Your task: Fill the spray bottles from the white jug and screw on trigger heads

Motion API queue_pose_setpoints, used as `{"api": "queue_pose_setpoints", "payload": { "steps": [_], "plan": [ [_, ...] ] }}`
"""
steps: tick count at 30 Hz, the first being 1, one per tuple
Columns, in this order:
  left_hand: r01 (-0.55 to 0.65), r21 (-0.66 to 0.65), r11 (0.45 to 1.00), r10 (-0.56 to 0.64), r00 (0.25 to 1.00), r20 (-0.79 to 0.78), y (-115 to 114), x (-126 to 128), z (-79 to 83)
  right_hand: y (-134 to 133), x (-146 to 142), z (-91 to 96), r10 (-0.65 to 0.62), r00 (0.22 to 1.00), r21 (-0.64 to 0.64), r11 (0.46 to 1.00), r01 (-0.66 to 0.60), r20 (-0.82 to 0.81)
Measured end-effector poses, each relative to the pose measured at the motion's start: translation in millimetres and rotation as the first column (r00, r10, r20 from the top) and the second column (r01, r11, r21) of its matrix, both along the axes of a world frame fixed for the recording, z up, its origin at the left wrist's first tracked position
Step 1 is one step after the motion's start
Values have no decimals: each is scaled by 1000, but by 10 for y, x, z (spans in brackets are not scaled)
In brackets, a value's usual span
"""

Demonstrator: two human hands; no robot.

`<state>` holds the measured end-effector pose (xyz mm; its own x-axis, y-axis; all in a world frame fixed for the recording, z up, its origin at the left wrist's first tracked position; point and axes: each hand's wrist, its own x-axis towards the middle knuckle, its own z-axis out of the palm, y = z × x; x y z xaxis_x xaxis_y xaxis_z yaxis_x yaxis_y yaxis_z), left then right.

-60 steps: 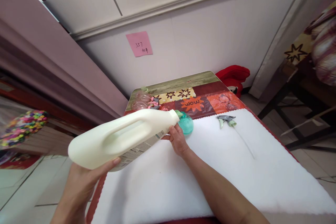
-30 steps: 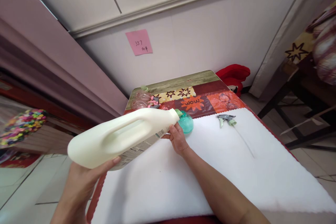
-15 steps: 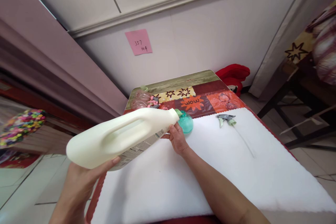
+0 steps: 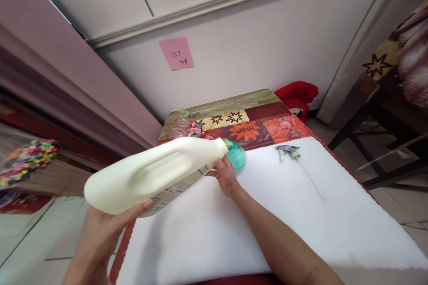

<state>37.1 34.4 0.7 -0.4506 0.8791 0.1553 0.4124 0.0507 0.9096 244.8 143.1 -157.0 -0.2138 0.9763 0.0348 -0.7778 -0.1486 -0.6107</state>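
A large cream plastic jug [image 4: 174, 144] with a built-in handle is tilted nearly level, its green spout at the mouth of a round teal spray bottle [image 4: 238, 158]. My left hand [image 4: 107, 225] supports the jug's lower end, thumb on the printed label and fingers hidden beneath. Near the neck, my right hand [image 4: 225, 176] grips the jug from below. The teal bottle stands on the white cloth, partly covered by the jug and spout. To the right lies a grey and green spray trigger [image 4: 290, 151] with a clear dip tube.
Pink transparent bottles with pink triggers [image 4: 183, 128] lie at the table's back left. The white cloth [image 4: 200, 240] spreads over a patterned table cover [image 4: 274, 129]. A pink note [image 4: 176, 53] is on the wall behind. A dark stool [image 4: 377, 116] stands at right.
The liquid in the teal bottle looks slightly paler and fuller. Both hands and the tilted jug stay almost exactly in place.
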Motion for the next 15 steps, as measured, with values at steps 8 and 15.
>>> {"api": "queue_pose_setpoints", "payload": {
  "steps": [8,15],
  "plan": [
    [-1,-9,1000,1,1000,-18,10,0,-1,2,2,5,-10,1000,-4,1000,10,11],
    [-6,-15,1000,6,1000,-19,2,41,35,-5,-1,9,-5,1000,-8,1000,5,5]
  ]
}}
